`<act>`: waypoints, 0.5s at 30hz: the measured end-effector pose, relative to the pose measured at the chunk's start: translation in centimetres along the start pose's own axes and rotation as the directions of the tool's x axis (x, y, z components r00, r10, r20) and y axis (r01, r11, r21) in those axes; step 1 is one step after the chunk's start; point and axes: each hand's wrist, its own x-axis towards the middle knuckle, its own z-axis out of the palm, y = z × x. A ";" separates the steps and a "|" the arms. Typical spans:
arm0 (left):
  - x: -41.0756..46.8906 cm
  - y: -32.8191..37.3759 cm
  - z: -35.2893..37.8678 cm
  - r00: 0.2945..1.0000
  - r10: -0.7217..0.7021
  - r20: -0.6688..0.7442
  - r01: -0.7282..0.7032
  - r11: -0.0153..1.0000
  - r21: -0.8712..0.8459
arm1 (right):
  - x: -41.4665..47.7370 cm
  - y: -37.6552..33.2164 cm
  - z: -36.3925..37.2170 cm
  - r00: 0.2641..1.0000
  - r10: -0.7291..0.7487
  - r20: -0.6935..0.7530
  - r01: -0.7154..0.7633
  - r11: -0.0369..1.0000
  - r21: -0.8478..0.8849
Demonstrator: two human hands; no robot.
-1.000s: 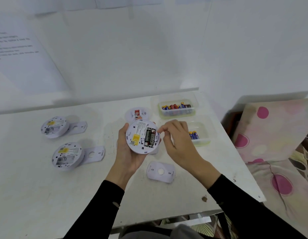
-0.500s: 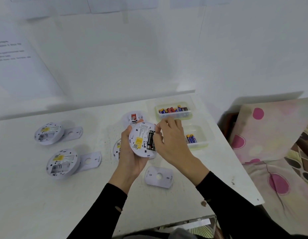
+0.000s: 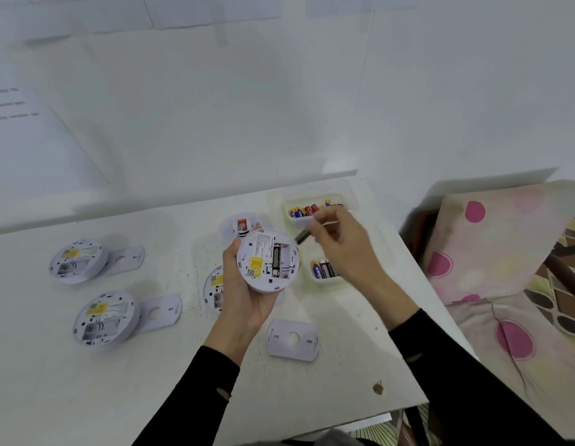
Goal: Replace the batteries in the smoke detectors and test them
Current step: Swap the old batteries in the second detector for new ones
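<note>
White table point(image 3: 86, 397): detector point(image 3: 267, 259) label (yellow) unreadable.

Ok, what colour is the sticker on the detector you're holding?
Yellow sticker on the white detector in the left hand; head view.

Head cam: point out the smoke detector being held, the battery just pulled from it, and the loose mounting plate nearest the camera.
held smoke detector point(image 3: 267, 259), head view, on its back face by the battery bay
removed battery point(image 3: 301, 236), head view, on the dark exposed end
mounting plate point(image 3: 292, 340), head view, beside its centre hole
</note>
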 end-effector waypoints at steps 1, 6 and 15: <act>0.1 0.1 -0.2 1.000 -0.002 0.011 0.003 1.000 -0.008 | 0.8 0.7 -1.0 0.999 0.029 -0.039 -0.031 0.999 -0.041; 0.3 0.6 -0.8 0.997 0.010 0.077 -0.007 0.999 -0.031 | 3.0 5.7 -4.0 0.975 0.217 0.044 -0.183 0.903 -0.388; 0.6 0.1 -0.2 0.997 0.036 0.072 -0.032 0.998 -0.050 | 3.5 8.0 -3.7 0.907 0.332 0.259 -0.095 0.760 -0.643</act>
